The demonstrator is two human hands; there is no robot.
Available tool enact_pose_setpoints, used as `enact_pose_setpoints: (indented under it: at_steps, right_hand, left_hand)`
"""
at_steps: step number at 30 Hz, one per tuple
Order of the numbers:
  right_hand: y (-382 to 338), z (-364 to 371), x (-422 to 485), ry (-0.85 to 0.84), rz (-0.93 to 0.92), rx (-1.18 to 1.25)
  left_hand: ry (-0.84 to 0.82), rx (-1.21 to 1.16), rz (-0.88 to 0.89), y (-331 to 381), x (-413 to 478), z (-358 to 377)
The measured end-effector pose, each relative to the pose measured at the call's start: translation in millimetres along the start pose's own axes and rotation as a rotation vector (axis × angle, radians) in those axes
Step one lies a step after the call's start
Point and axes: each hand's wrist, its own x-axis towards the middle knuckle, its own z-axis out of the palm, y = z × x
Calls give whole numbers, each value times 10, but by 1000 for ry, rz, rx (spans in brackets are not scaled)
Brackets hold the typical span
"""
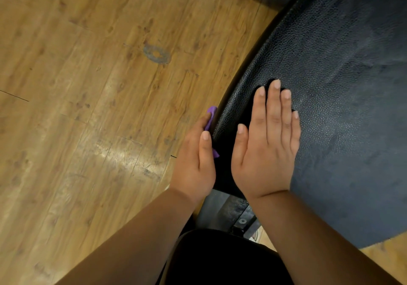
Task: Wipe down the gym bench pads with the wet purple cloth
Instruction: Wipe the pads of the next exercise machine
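A black textured bench pad point(330, 86) fills the right side of the view, with dull wiped streaks across its top. My left hand point(196, 159) presses the purple cloth point(211, 117) against the pad's left side edge; only small bits of the cloth show past my fingers and below my thumb. My right hand point(268, 143) lies flat on the pad's top near that edge, fingers straight and together, holding nothing.
Wood-pattern floor point(88, 86) spreads over the left, with a grey ring mark point(156, 54) on it. The bench's dark metal frame point(233, 212) shows under the pad near my wrists. A dark garment point(220, 260) covers the bottom centre.
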Motion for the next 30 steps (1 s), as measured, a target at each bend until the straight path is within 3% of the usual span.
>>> enact_pose_setpoints:
  at_steps: [10,18,24,27,30]
  right_hand:
    - [-25,35,-159,-26,-7,-4]
    - [-47,116,-214,11,-8,-88]
    - [-38,126,-222,42,-9,-91]
    - [-38,123,-226,33,-8,-84]
    - [-42,127,-237,39,-11,-94]
  left_hand:
    - [109,24,-51,21,-28,72]
    - [147,2,-267,22,-107,104]
    - [290,-91,-393,76,-238,229]
    - [288,-30,-355,75,-284,213]
    - [235,-104,-435,40,-151,138]
